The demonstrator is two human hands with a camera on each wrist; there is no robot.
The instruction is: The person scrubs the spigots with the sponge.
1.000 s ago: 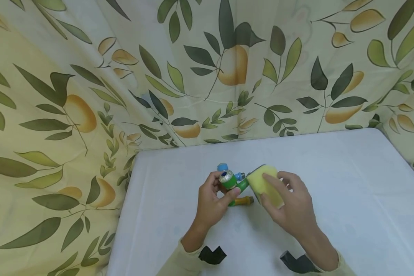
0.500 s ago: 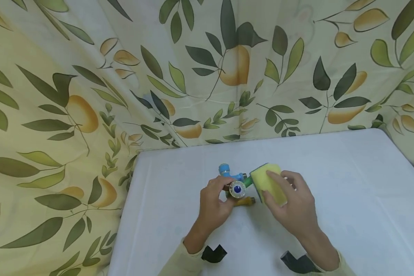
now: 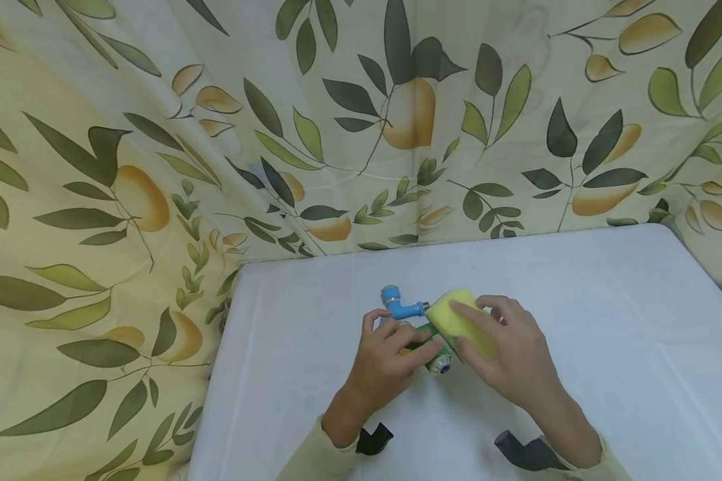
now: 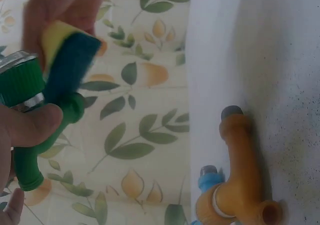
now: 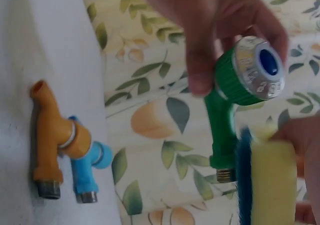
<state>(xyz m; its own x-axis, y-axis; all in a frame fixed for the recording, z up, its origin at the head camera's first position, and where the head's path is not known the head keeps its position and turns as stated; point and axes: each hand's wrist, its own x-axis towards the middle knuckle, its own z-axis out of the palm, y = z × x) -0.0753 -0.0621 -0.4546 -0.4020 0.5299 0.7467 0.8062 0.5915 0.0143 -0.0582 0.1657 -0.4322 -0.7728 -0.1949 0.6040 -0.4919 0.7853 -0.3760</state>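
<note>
My left hand [image 3: 382,361] holds a green plastic tap [image 3: 439,364] above the table, its thumb and fingers round the body. The tap's ribbed knob has a silver cap with a blue centre, clear in the right wrist view. In my right hand [image 3: 517,361] is a yellow sponge [image 3: 460,317], pinched between thumb and fingers. Its dark scouring side [image 4: 72,65] faces the green tap, close by the threaded end [image 5: 226,175]; whether they touch I cannot tell. An orange tap [image 4: 243,160] and a blue tap [image 3: 406,310] lie on the table side by side.
The table [image 3: 608,347] has a white cover and its back edge meets a leaf-and-fruit patterned curtain [image 3: 349,133]. Black pieces [image 3: 375,439] sit at both wrists near the sleeves. The orange tap is mostly hidden in the head view.
My left hand has turned the green tap over, so its knob has swung from the upper left down towards me. The sponge has shifted and tilted slightly beside it.
</note>
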